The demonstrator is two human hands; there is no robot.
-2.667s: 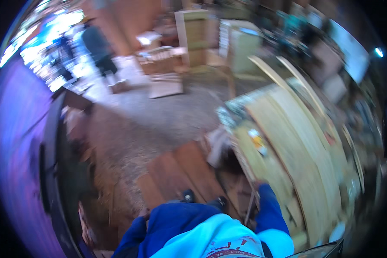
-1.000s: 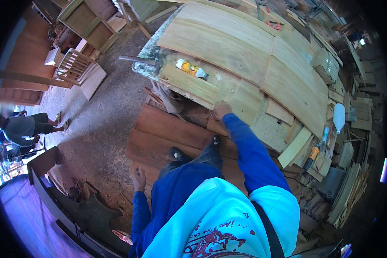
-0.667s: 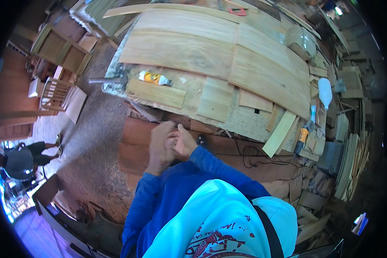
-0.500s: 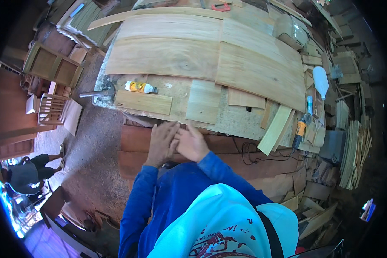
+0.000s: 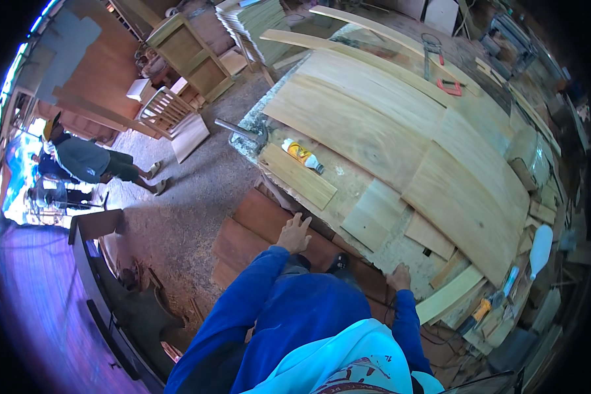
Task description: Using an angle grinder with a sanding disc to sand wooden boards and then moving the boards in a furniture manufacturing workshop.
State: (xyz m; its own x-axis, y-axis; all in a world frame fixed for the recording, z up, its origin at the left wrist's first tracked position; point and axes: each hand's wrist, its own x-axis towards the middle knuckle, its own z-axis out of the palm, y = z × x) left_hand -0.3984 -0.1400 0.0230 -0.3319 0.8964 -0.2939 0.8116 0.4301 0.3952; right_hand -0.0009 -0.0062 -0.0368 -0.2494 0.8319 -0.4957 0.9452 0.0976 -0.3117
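My left hand is spread with nothing in it, just off the near edge of the workbench. My right hand hangs by the same edge further right, its fingers curled in; I see nothing in it, and whether it touches the bench I cannot tell. Large thin plywood sheets cover much of the bench top. Nearest my left hand lie a narrow board and a small bottle with a yellow label. A square plywood piece lies between the two hands' positions.
A hammer juts past the bench's left corner. To the right are a pale strip of wood, an orange-bodied power tool and a white bottle. Reddish-brown boards lie below the bench. A person stands at left.
My hands, together before, have parted: the left now spread, the right farther along the bench edge. The view has turned left, showing more of the floor and the person there.
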